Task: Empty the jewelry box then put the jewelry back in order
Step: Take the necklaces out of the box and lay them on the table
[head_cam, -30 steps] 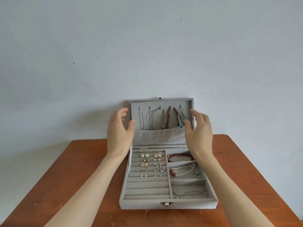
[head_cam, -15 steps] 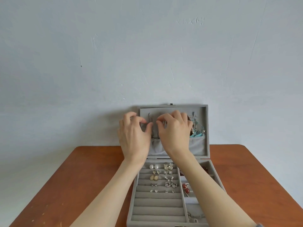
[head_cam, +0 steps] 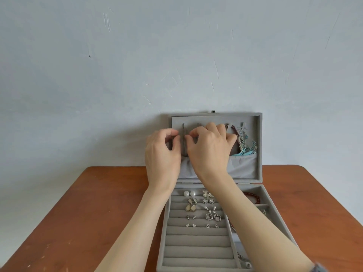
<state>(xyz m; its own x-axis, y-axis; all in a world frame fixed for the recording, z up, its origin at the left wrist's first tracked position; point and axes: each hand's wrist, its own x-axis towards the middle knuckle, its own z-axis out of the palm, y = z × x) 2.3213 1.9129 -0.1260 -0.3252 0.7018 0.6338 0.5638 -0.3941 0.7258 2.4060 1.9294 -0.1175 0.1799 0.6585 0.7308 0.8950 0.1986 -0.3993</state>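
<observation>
Open grey jewelry box (head_cam: 198,240) at the table's (head_cam: 94,213) far edge, lid (head_cam: 259,134) upright. Both hands at the lid's hooks: left hand (head_cam: 163,154) and right hand (head_cam: 210,150), fingers curled, pinching a thin silver chain (head_cam: 185,142) hanging there. Earrings (head_cam: 200,208) sit in the ring rolls; red bead bracelet (head_cam: 254,197) in the right compartment.

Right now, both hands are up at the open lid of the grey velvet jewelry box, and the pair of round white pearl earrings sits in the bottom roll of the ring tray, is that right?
Not quite. The head view shows the pair of round white pearl earrings in the top roll, nearest the hinge. The bottom rolls hold nothing. The left hand and right hand are indeed at the open lid of the grey velvet jewelry box.
</observation>
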